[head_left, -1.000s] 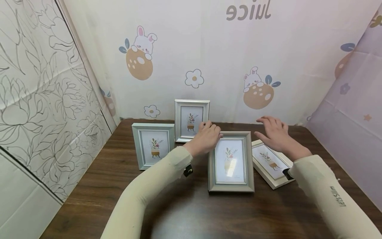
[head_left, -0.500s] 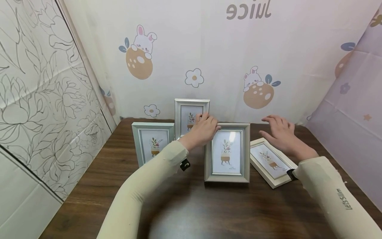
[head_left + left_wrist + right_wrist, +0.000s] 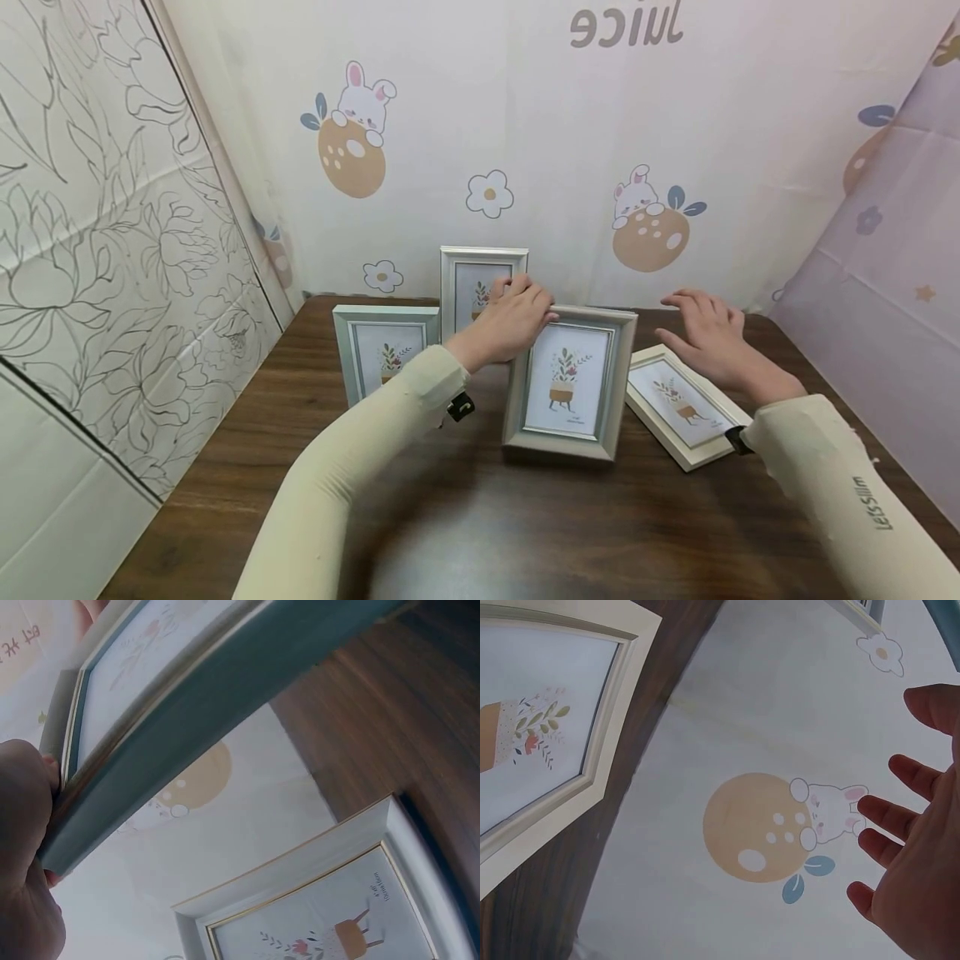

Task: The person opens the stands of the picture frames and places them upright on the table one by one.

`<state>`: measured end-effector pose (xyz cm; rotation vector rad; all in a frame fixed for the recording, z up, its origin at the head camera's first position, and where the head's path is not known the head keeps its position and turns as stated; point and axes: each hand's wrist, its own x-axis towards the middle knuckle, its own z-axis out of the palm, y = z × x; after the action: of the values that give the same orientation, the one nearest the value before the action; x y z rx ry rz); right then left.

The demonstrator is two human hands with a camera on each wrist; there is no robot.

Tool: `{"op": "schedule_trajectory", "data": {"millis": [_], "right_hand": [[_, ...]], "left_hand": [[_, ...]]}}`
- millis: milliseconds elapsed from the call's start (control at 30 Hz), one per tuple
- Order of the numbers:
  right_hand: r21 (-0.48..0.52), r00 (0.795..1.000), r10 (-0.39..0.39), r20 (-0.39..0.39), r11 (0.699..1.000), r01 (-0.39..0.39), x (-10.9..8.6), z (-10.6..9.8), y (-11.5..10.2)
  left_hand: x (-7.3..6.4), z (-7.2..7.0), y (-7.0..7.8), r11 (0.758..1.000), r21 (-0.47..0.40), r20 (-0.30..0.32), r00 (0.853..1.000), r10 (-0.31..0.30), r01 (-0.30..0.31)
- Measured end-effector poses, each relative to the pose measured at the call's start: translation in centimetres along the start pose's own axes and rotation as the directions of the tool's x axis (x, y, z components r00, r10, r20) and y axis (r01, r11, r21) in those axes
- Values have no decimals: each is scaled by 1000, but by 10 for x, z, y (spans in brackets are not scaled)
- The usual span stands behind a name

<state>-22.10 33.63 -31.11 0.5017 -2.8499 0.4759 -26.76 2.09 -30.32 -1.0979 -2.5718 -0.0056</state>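
Observation:
My left hand [image 3: 513, 321] grips the upper left corner of a grey-beige picture frame [image 3: 625, 383] with a potted-plant print. The frame tilts a little in the head view. In the left wrist view, thumb and fingers wrap the corner of the picture frame [image 3: 165, 742], its side looking dark teal. My right hand [image 3: 708, 342] hovers, fingers spread, over a cream picture frame [image 3: 663, 437] lying slanted at the right. In the right wrist view, the right hand [image 3: 922, 832] holds nothing, and the cream frame [image 3: 619, 690] shows at the left.
A white picture frame [image 3: 447, 292] stands at the back, partly hidden by the left hand. A pale green picture frame [image 3: 345, 350] stands left of it, partly behind the left sleeve [image 3: 360, 458]. The brown wooden table [image 3: 480, 533] meets a patterned curtain [image 3: 555, 167] at the back.
The left hand has lifted the grey-beige frame up and slightly left, then tilted it. The right hand has shifted slightly right. The other frames have stayed in place.

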Motion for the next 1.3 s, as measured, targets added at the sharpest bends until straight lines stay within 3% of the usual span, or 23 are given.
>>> {"op": "schedule_trajectory", "data": {"millis": [300, 800, 1067, 1300], "right_hand": [[-14, 999, -14, -31, 1000, 14, -4, 2, 7], [-19, 999, -11, -42, 1000, 10, -11, 12, 12], [-30, 999, -8, -32, 1000, 7, -12, 15, 14], [-29, 1000, -7, -27, 1000, 7, -15, 16, 15]], "left_hand": [[-1, -10, 0, 996, -3, -5, 996, 84, -84], [4, -29, -1, 976, 47, -6, 977, 212, -212], [4, -41, -4, 954, 132, -58, 959, 277, -268], [0, -45, -9, 949, 109, -134, 942, 308, -295]]}}
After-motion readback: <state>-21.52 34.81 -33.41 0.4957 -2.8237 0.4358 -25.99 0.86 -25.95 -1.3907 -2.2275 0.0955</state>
